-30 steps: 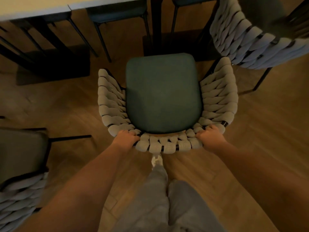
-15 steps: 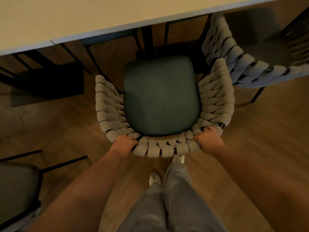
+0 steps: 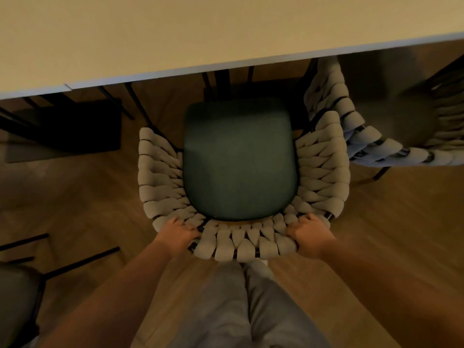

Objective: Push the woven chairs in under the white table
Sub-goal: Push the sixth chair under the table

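The smooth, flat white table spans the top. In front of its edge stands the woven chair, thick rope loops curving round a rounded green cushion. The left hand and right hand each curl around its backrest rim.

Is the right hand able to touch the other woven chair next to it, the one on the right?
Probably yes. The right hand grips the back of the green-cushioned woven chair; the neighbouring grey woven chair stands just beyond, with nothing between, so letting go should free it to reach over.
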The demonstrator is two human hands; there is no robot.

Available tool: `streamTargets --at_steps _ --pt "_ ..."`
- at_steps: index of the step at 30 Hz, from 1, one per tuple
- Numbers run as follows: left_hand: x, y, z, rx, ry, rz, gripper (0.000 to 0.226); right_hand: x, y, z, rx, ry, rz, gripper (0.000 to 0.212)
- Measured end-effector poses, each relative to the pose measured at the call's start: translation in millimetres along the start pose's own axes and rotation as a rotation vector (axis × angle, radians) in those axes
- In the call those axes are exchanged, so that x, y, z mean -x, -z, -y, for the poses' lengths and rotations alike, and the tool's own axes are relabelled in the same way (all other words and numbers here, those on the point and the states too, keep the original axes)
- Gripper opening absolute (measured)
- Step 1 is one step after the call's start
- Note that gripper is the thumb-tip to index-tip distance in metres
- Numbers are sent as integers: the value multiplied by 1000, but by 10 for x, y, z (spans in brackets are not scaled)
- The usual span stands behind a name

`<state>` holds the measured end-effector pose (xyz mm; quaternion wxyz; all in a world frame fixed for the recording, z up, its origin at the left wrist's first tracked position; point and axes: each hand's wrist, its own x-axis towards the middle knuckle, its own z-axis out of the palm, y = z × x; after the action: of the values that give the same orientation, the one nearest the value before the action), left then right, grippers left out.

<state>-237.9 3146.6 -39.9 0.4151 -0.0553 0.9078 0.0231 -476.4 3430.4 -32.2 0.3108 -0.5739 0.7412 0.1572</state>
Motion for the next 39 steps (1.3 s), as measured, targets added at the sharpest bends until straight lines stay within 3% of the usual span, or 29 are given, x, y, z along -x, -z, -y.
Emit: streamTargets --at_steps 2,4,7,8,10,11,12,15,18,22,39 --pt "-16 47 67 0 -50 32 56 -41 9 -167 1 97 86 44" --pt "10 118 163 17 -94 77 81 -33 102 -331 -51 149 180 71" --pt "36 184 291 3 16 -14 102 4 221 -560 -134 49 93 100" --pt "45 221 347 8 126 -64 95 0 234 -626 -64 -39 70 99" --pt "42 284 483 25 377 -118 65 -21 195 -721 77 -295 36 67" --pt "18 288 562 81 490 -123 56 -49 162 -749 81 -433 32 52" --pt "-11 298 633 197 593 -120 58 -85 136 -770 20 -545 -1 51" --pt "-134 364 782 740 785 -101 72 -199 222 -739 -337 -762 -207 76" --pt "-256 393 789 939 850 -162 60 -282 348 -778 -710 -906 -349 92" --pt "-329 376 745 1028 970 -215 55 -260 362 -919 -990 -895 -452 88" --pt "-376 582 888 1036 1040 -283 59 -279 364 -921 -887 -854 -668 78"
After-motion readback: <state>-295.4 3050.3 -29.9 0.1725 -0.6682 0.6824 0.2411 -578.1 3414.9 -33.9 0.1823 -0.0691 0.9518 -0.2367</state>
